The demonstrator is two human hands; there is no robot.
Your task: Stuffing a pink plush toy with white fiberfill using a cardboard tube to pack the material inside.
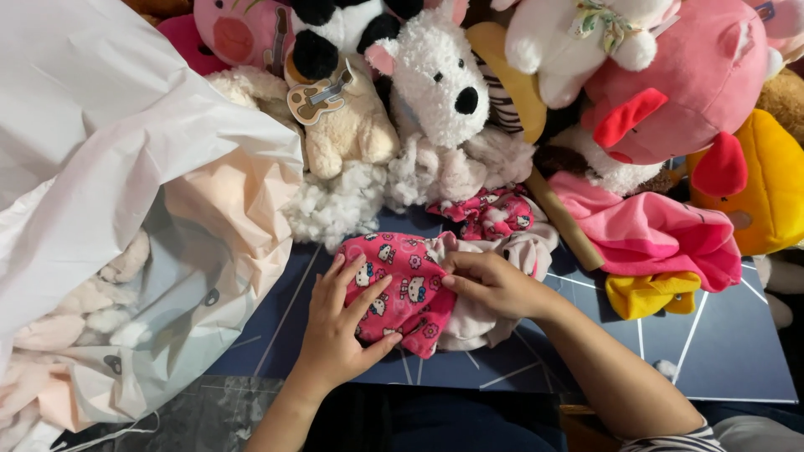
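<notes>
A pink printed plush piece with cartoon cat faces (402,280) lies on the dark blue mat (729,343) in front of me. My left hand (339,322) rests flat on its left part, fingers spread. My right hand (490,285) pinches the fabric at its upper right edge, where it meets a pale pink fabric part (477,322). A second piece of the same pink print (490,213) lies just behind, beside a clump of white stuffing (335,209).
A large white plastic bag (109,167) holding pale plush pieces fills the left side. Several stuffed toys crowd the back: a white dog (440,79), a beige bear (352,125), a big pink toy (695,84), a yellow toy (770,184).
</notes>
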